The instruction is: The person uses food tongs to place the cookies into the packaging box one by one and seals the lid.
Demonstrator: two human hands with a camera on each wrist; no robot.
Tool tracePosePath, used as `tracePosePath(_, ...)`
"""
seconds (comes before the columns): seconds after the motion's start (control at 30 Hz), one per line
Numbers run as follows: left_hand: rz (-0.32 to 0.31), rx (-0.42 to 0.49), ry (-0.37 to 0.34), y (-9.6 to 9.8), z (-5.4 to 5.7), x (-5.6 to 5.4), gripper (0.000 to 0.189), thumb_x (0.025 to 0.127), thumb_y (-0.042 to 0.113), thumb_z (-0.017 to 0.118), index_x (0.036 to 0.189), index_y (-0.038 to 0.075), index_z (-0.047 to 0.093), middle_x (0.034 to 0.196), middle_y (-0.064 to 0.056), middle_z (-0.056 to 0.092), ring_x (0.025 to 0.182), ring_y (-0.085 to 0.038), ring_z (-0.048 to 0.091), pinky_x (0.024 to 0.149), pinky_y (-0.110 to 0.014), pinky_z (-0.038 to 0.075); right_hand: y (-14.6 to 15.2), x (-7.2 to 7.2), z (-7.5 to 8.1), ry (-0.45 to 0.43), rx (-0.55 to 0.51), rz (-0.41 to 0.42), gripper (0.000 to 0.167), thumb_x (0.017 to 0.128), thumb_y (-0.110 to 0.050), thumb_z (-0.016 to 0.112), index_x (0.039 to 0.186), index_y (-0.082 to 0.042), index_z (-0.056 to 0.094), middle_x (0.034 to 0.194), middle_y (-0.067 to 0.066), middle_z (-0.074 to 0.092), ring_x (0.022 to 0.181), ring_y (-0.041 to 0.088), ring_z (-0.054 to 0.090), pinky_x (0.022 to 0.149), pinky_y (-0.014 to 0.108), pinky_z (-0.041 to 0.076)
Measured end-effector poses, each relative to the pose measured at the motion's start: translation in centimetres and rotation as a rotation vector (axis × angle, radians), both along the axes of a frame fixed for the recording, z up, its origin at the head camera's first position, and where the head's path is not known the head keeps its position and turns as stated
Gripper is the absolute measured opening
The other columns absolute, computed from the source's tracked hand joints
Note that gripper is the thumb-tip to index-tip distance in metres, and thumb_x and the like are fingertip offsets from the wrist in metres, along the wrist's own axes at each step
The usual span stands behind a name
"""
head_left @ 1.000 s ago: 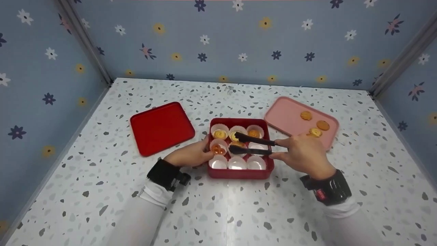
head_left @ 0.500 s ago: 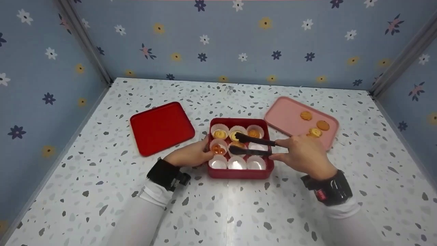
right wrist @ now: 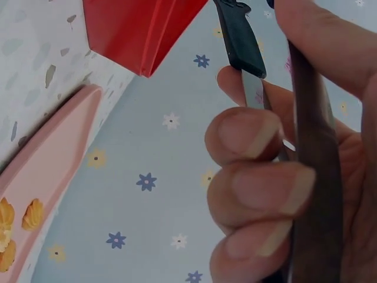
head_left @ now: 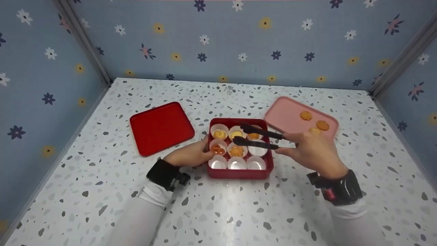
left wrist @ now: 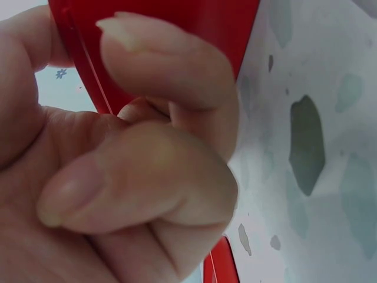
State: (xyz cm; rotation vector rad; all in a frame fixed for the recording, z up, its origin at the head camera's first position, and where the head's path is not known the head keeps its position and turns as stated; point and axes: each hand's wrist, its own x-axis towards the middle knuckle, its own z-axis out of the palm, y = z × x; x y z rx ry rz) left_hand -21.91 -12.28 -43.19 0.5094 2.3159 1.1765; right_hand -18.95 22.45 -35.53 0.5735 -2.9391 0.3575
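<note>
My left hand [head_left: 190, 153] grips the left wall of a red box [head_left: 240, 174], thumb at its rim. The box holds white paper cups in rows; the back-row cups hold cookies. A pretzel [head_left: 217, 150] lies in the middle row's left cup, a ridged cookie [head_left: 236, 151] in its centre cup. The middle-right cup [head_left: 257, 149] and the front cups, such as the front-left cup [head_left: 217, 163], are empty. My right hand [head_left: 315, 153] holds black-tipped tongs [head_left: 262, 132] over the box. Their tips are spread apart, with nothing between them. In the right wrist view, fingers curl round the tongs' metal arms.
A pink tray [head_left: 284, 114] at the back right bears a ridged cookie [head_left: 306, 115], a round cookie [head_left: 322, 125] and another cookie [head_left: 314, 130] partly behind my right hand. A flat red lid or tray [head_left: 162, 129] lies left of the box. Flowered walls enclose the speckled table.
The tongs and my right hand have moved back and to the right, up off the ridged cookie, which now shows fully in the centre cup. My left hand and the box stay put.
</note>
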Motion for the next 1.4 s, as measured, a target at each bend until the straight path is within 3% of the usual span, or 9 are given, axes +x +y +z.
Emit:
tracePosePath(0.17, 0.001, -0.030, 0.011, -0.1, 0.1, 0.1, 0.066, 0.100, 0.018, 0.051, 0.156, 0.006, 0.017, 0.075, -0.005, 0.049, 0.058, -0.018, 0.048, 0.054, -0.030, 0.042, 2.4, 0.0, 1.5, 0.093, -0.027, -0.063, 0.051, 0.082, -0.047, 0.079, 0.120, -0.013, 0.074, 0.078, 0.011, 0.071, 0.053, 0.018, 0.049, 0.044, 0.032, 0.035)
tracePosePath(0.37, 0.007, -0.039, 0.006, -0.1, 0.1, 0.0, 0.067, 0.100, 0.019, 0.051, 0.156, 0.008, 0.017, 0.073, -0.005, 0.049, 0.058, -0.018, 0.048, 0.054, -0.030, 0.042, 6.5, -0.8, 2.2, 0.097, -0.067, -0.262, 0.072, 0.087, -0.062, 0.066, 0.132, -0.007, 0.063, 0.065, 0.016, 0.063, 0.044, 0.019, 0.037, 0.038, 0.033, 0.024)
tracePosePath(0.43, 0.011, -0.036, -0.002, -0.1, 0.1, 0.0, 0.069, 0.100, 0.019, 0.051, 0.157, 0.008, 0.015, 0.073, -0.004, 0.049, 0.057, -0.018, 0.048, 0.053, -0.030, 0.042, 7.7, -1.3, 2.0, 0.061, -0.070, -0.352, 0.081, 0.087, -0.069, 0.059, 0.137, -0.005, 0.059, 0.073, 0.023, 0.065, 0.047, 0.023, 0.040, 0.039, 0.034, 0.023)
tracePosePath(0.57, 0.017, -0.026, -0.016, -0.1, 0.0, 0.0, 0.071, 0.100, 0.019, 0.051, 0.158, 0.008, 0.011, 0.073, -0.005, 0.050, 0.057, -0.018, 0.048, 0.052, -0.029, 0.042, 9.6, -3.0, 0.8, -0.025, -0.054, -0.487, 0.092, 0.087, -0.076, 0.048, 0.141, -0.002, 0.052, 0.113, 0.033, 0.063, 0.064, 0.037, 0.055, 0.042, 0.038, 0.031)
tracePosePath(0.63, 0.018, -0.024, -0.018, -0.1, -0.1, 0.0, 0.071, 0.100, 0.019, 0.051, 0.158, 0.008, 0.012, 0.074, -0.005, 0.050, 0.056, -0.018, 0.048, 0.052, -0.029, 0.042, 10.2, -3.8, -0.2, -0.066, -0.040, -0.523, 0.094, 0.088, -0.077, 0.045, 0.142, -0.001, 0.050, 0.118, 0.033, 0.060, 0.072, 0.041, 0.058, 0.046, 0.041, 0.037)
tracePosePath(0.77, 0.018, -0.026, -0.011, -0.1, -0.2, 0.0, 0.071, 0.100, 0.020, 0.051, 0.158, 0.009, 0.011, 0.075, -0.005, 0.050, 0.057, -0.018, 0.048, 0.052, -0.030, 0.042, 10.9, -5.1, -2.0, -0.138, -0.053, -0.561, 0.096, 0.087, -0.077, 0.047, 0.142, 0.001, 0.049, 0.131, 0.033, 0.053, 0.094, 0.050, 0.060, 0.061, 0.051, 0.045)
tracePosePath(0.83, 0.016, -0.033, -0.003, 0.0, -0.2, 0.0, 0.073, 0.100, 0.020, 0.052, 0.159, 0.010, 0.009, 0.075, -0.006, 0.050, 0.057, -0.018, 0.048, 0.052, -0.030, 0.042, 11.1, -5.5, -2.6, -0.171, -0.061, -0.573, 0.094, 0.088, -0.076, 0.047, 0.143, 0.001, 0.048, 0.135, 0.034, 0.047, 0.096, 0.050, 0.059, 0.066, 0.052, 0.045)
tracePosePath(1.0, 0.011, -0.030, 0.004, 0.0, -0.1, 0.0, 0.073, 0.100, 0.020, 0.052, 0.159, 0.011, 0.009, 0.076, -0.006, 0.050, 0.058, -0.019, 0.048, 0.053, -0.030, 0.042, 12.0, -6.0, -3.9, -0.211, -0.072, -0.590, 0.088, 0.092, -0.069, 0.049, 0.141, 0.004, 0.049, 0.130, 0.036, 0.051, 0.083, 0.040, 0.057, 0.064, 0.048, 0.043)
tracePosePath(1.4, 0.005, -0.027, -0.002, 0.1, 0.0, 0.0, 0.072, 0.100, 0.021, 0.051, 0.159, 0.008, 0.011, 0.071, -0.004, 0.049, 0.057, -0.018, 0.048, 0.053, -0.029, 0.041, 12.5, -6.2, -5.7, -0.198, -0.106, -0.590, 0.073, 0.095, -0.058, 0.055, 0.134, 0.004, 0.056, 0.116, 0.032, 0.063, 0.082, 0.040, 0.059, 0.064, 0.048, 0.043)
